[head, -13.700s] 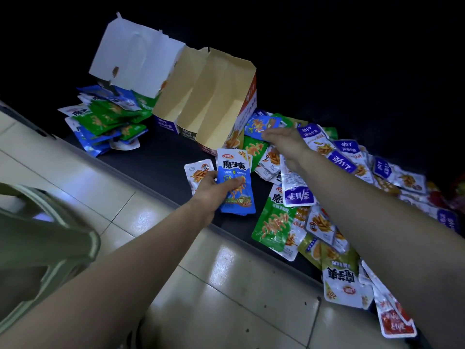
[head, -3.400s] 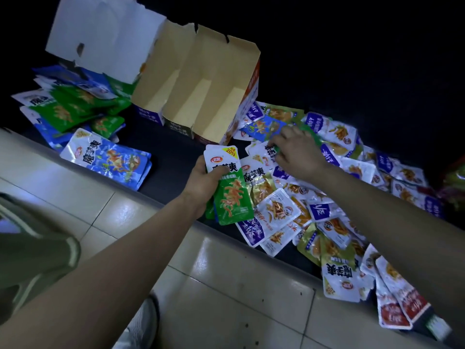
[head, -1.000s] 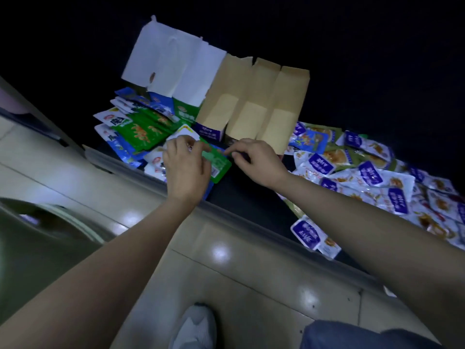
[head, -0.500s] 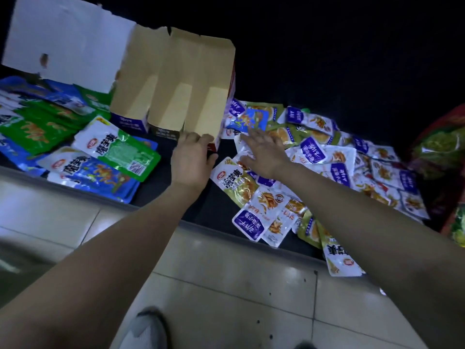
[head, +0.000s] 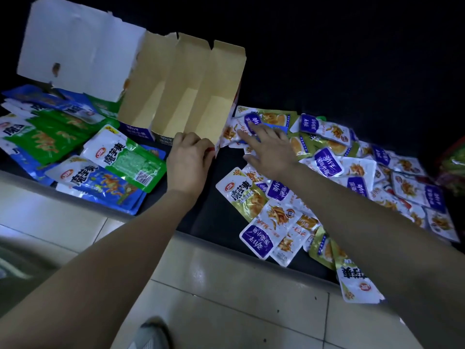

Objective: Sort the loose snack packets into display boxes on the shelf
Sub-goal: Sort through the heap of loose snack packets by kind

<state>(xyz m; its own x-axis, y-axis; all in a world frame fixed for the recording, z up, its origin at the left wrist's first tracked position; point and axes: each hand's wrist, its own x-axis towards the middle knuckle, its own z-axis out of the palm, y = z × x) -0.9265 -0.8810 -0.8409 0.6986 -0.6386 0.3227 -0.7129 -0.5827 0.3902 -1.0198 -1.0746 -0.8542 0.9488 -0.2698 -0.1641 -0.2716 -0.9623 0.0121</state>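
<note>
Display box (head: 186, 96) stands between sorted packets (head: 75, 157) left, loose packets (head: 352, 172) right.

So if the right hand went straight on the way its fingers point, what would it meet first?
The right hand points up-left, and its fingertips lie on a purple-and-white packet. Beyond that, it would likely meet the side wall of the display box, though depth is unclear.

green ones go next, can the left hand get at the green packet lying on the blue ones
Probably yes: the green packet lies uncovered on top, just beside the left hand, with nothing between them. It must first leave the display box corner it seems to hold.
</note>
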